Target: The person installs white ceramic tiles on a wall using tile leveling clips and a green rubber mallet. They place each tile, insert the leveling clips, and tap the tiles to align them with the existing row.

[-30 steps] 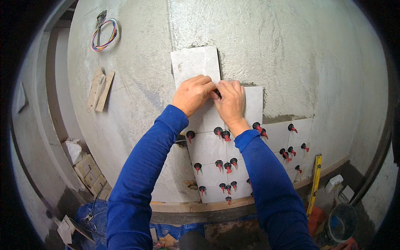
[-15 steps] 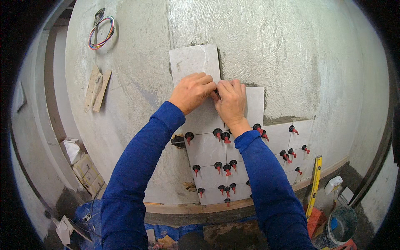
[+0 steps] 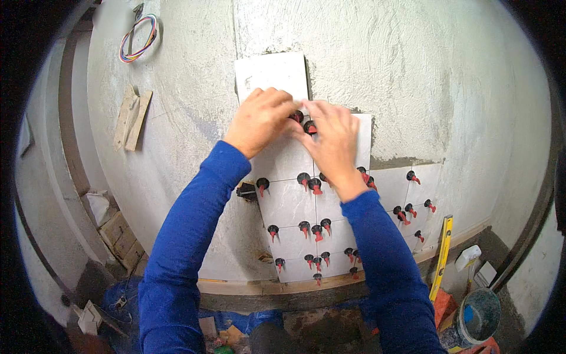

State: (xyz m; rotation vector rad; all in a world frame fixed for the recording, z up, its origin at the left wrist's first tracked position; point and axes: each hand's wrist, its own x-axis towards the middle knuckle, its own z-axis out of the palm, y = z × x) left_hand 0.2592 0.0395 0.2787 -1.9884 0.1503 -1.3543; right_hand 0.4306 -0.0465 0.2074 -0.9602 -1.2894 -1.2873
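Both my hands are at a joint between pale grey wall tiles. The fingers of my left hand are curled round a black round tile leveling spacer beside the upper tile. My right hand, slightly blurred, has its thumb and fingers round another tile leveling spacer, black with a red handle. My fingers hide part of both spacers. Below, several more spacers with red T-shaped handles stand out from the tile joints.
Bare skim-coated wall surrounds the tiles. Coiled coloured wires and a wooden piece are on the left wall. A yellow spirit level leans low right, near a bucket. Blue sheeting covers part of the floor.
My right hand's thumb and fingers have spread, and two spacers now show between my hands. My whole view has shifted slightly, so the wall sits a little higher.
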